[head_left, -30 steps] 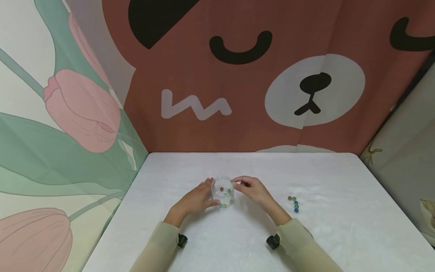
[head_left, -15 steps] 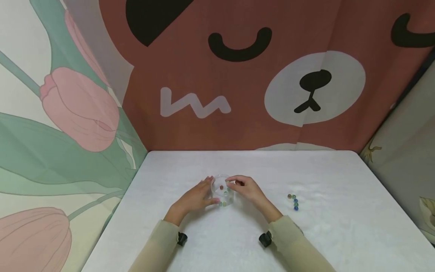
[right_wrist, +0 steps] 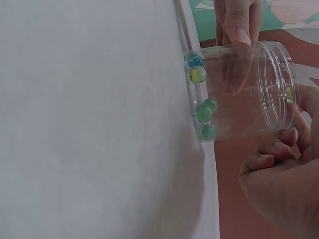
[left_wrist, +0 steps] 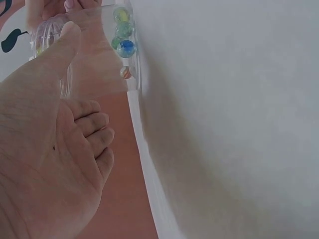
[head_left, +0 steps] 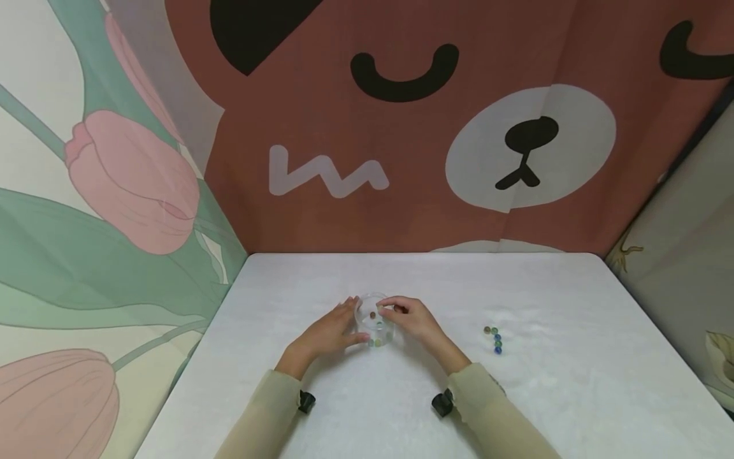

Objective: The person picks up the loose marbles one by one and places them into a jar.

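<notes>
A clear, open-topped plastic jar stands upright on the white table, with several glass marbles on its bottom. Green, blue and yellow swirls show in them, plus an orange-brown marble in the left wrist view. My left hand holds the jar from its left side, thumb on the near wall and fingers around the far side. At the threaded mouth, my right hand pinches a yellow-tinted marble between thumb and index finger, just inside the rim. The remaining right fingers are curled.
To the right of the hands, several loose marbles lie in a bent row on the white table. A brown curtain with a bear face hangs behind the table's back edge. Flowered cloth hangs at the left.
My right hand has moved left from the jar's right rim to over its mouth, carrying the pinched marble. The left hand stays on the jar. The head view has tilted slightly.
</notes>
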Demonstrator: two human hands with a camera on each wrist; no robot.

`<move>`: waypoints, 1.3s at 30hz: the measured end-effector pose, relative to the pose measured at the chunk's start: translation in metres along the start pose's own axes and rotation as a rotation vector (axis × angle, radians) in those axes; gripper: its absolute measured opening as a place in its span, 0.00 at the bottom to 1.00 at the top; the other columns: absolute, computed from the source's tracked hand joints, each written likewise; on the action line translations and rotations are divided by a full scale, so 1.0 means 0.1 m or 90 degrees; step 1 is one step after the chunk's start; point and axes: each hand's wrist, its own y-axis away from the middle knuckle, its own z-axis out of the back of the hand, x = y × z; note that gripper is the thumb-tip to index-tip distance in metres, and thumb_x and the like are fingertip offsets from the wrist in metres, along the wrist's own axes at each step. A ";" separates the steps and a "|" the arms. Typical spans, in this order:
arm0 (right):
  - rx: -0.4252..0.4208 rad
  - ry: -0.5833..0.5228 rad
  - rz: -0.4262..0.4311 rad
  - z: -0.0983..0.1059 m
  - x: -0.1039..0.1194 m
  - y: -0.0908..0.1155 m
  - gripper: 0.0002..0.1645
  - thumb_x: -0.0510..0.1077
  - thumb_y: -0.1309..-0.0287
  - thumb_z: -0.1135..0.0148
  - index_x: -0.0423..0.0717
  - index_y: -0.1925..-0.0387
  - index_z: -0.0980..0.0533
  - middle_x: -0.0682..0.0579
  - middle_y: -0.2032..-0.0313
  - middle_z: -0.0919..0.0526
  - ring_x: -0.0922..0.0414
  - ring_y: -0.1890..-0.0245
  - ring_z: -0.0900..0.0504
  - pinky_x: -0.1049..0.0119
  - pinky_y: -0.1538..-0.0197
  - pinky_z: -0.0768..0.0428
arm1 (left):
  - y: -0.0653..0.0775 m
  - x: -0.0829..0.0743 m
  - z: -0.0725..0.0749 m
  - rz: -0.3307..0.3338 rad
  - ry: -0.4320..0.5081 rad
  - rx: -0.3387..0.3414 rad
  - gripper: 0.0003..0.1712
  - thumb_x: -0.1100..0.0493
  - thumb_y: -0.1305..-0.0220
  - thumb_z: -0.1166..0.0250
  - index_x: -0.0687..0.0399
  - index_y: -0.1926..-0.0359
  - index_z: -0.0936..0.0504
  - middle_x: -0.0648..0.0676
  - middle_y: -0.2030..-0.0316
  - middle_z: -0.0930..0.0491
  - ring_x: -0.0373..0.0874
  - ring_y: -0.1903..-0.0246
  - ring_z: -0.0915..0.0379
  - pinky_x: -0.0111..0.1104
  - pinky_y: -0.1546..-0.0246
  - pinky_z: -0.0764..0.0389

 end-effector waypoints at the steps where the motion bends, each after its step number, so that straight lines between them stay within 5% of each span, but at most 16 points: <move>1: 0.004 -0.003 -0.003 0.00 0.00 0.00 0.18 0.51 0.37 0.30 0.51 0.48 0.15 0.57 0.76 0.31 0.60 0.74 0.35 0.70 0.71 0.35 | 0.00 0.01 -0.01 0.002 0.000 0.001 0.56 0.29 0.34 0.40 0.57 0.20 0.50 0.57 0.21 0.50 0.53 0.21 0.57 0.49 0.22 0.47; 7: 0.011 -0.026 -0.013 -0.01 -0.02 -0.01 0.27 0.49 0.38 0.29 0.51 0.38 0.20 0.56 0.74 0.31 0.59 0.72 0.36 0.70 0.70 0.35 | 0.01 0.01 -0.01 0.011 -0.005 0.007 0.56 0.27 0.34 0.42 0.55 0.19 0.50 0.55 0.20 0.52 0.52 0.21 0.58 0.48 0.22 0.48; 30: -0.035 0.021 -0.001 0.13 -0.04 0.11 0.23 0.49 0.38 0.28 0.51 0.42 0.18 0.56 0.74 0.32 0.60 0.72 0.34 0.70 0.70 0.35 | 0.01 0.01 0.00 -0.002 0.015 -0.002 0.55 0.29 0.34 0.40 0.52 0.19 0.49 0.56 0.21 0.51 0.52 0.21 0.58 0.49 0.22 0.48; 39: -0.077 0.020 -0.057 0.31 -0.05 0.28 0.22 0.50 0.38 0.28 0.51 0.43 0.17 0.54 0.70 0.30 0.57 0.70 0.33 0.69 0.69 0.33 | 0.01 0.01 0.00 -0.002 0.018 -0.002 0.56 0.30 0.34 0.39 0.55 0.20 0.50 0.58 0.21 0.50 0.53 0.21 0.57 0.48 0.22 0.49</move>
